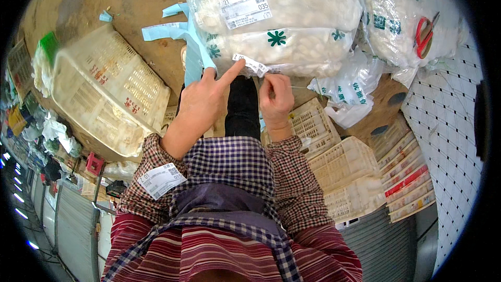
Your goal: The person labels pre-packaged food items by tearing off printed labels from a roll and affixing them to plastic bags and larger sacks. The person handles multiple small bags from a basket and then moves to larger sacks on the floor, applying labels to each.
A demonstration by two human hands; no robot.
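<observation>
Left hand [201, 105] at 9 o'clock of the right hand [276, 96], forefinger stretched, pressing a small white label [250, 64] onto a clear sack of white cocoons [282, 26], right hand pinching the label's 5 o'clock end, red scissors [425, 36] lay at 2 o'clock, pale plastic crate [104, 89] at 9 o'clock.

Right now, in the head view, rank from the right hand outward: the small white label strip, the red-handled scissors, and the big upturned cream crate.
1. Small white label strip: at the right hand's fingertips, on the clear bag.
2. Red-handled scissors: upper right, on another bag.
3. Big upturned cream crate: far left, on the floor.
</observation>
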